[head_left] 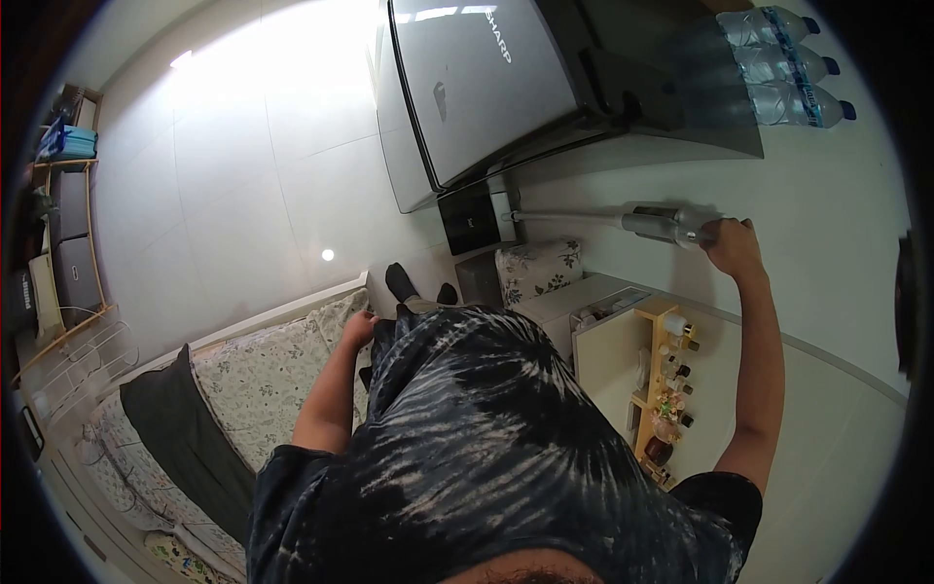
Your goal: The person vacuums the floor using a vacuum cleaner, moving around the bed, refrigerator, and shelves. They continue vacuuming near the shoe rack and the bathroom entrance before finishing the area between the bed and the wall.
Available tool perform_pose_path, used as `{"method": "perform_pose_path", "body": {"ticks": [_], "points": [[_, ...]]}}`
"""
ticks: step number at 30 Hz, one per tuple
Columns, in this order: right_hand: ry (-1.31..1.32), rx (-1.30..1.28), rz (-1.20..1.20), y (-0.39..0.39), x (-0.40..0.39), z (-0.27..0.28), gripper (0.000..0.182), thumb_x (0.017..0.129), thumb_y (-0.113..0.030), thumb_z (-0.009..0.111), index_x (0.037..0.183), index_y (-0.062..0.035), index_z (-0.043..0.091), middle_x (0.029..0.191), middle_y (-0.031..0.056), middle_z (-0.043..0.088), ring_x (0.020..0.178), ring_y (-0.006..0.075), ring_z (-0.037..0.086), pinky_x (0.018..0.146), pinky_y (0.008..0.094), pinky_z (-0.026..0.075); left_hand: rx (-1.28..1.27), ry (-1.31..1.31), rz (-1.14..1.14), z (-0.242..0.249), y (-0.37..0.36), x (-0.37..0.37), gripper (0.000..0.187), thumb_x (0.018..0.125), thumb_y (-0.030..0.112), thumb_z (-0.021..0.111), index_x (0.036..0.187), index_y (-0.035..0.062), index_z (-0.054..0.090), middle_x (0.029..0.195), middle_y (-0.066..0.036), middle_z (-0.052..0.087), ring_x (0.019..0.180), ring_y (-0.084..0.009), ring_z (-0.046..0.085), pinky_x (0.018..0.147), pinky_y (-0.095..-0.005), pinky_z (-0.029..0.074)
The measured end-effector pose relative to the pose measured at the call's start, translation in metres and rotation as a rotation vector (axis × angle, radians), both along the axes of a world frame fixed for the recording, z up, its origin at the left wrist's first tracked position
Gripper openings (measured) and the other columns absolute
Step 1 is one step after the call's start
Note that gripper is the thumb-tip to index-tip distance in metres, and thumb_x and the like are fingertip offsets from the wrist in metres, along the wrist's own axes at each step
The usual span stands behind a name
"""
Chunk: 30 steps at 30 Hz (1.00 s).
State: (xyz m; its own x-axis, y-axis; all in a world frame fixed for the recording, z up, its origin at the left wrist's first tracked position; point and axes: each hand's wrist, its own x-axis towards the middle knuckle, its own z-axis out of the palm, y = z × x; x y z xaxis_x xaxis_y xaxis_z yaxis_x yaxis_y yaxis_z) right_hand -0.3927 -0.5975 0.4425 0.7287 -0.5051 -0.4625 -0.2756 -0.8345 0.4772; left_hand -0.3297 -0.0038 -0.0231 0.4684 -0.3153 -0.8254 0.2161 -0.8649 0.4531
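Observation:
My right hand (736, 243) is wrapped round the handle end of a stick vacuum cleaner (662, 225), out to the right beside the wall. The vacuum has a silver-grey body and a clear part near the hand. Its pale tube (569, 219) runs left to a floor head (503, 215) by the base of the fridge, next to a dark box-like item (468, 223). My left hand (361, 329) hangs low by the edge of the bed, fingers curled, with nothing seen in it.
A dark Sharp fridge (486, 88) stands ahead, with packed water bottles (783, 66) on top. The bed (258, 389) is at my left. A floral-covered item (538, 269) and a shelf with small bottles (641, 375) are at my right. A rack (73, 238) stands far left.

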Motion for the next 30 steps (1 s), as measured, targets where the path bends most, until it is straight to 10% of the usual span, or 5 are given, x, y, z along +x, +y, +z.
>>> {"method": "perform_pose_path", "body": {"ticks": [30], "points": [[-0.227, 0.202, -0.110, -0.005, -0.003, 0.043, 0.031, 0.063, -0.018, 0.069, 0.091, -0.0045, 0.071, 0.087, 0.0191, 0.066, 0.084, 0.0346, 0.063, 0.081, 0.0394, 0.048, 0.049, 0.017, -0.033, -0.010, 0.021, 0.015, 0.039, 0.082, 0.035, 0.058, 0.102, 0.0016, 0.064, 0.102, -0.020, 0.064, 0.099, -0.0337, 0.060, 0.086, -0.0400, 0.046]]}}
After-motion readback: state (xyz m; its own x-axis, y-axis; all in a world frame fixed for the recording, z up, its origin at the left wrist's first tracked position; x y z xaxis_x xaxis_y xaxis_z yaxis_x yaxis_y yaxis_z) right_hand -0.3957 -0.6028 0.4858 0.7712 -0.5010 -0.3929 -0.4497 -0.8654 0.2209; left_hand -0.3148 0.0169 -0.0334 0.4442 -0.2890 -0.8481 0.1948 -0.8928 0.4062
